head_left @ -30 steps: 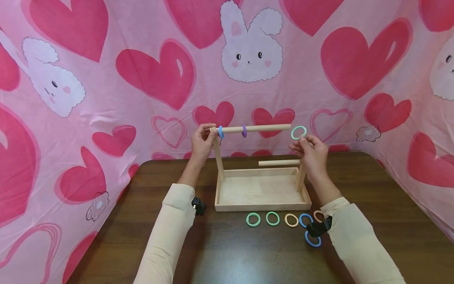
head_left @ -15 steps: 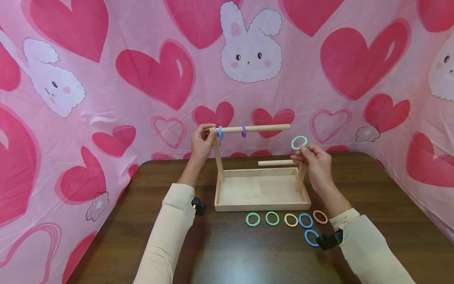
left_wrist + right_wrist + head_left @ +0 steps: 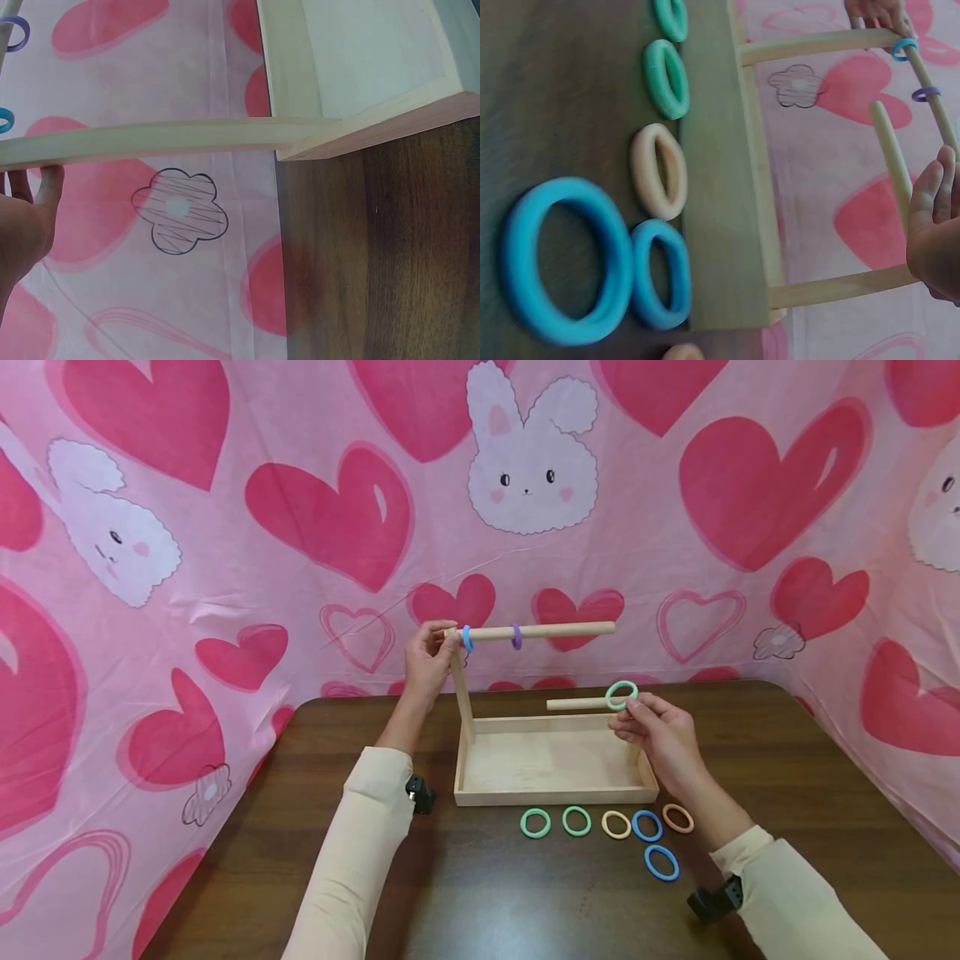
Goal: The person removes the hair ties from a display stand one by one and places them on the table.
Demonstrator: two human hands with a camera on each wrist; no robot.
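Note:
In the head view my left hand (image 3: 427, 664) grips the top of the left post (image 3: 462, 693) of a wooden rack, where the upper rod (image 3: 570, 630) joins. A blue ring (image 3: 467, 647) and a purple ring (image 3: 517, 643) hang on that rod. My right hand (image 3: 663, 735) pinches a mint-green ring (image 3: 622, 683) by its lower right edge. This ring overlaps the lower rod (image 3: 573, 704) towards its right end, well in from the free left tip. The right post is mostly hidden behind my right hand. In the right wrist view, the green ring is hidden.
Under the rods lies the rack's shallow wooden tray (image 3: 555, 797). On the dark table in front are two green rings (image 3: 536, 836), a pale yellow ring (image 3: 617, 837), two blue rings (image 3: 662, 879) and an orange-brown ring (image 3: 678, 831). A pink heart-print cloth (image 3: 600, 552) hangs behind.
My right hand has come down from beside the upper rod's right end to the lower rod, carrying the green ring. My left hand keeps its grip on the post.

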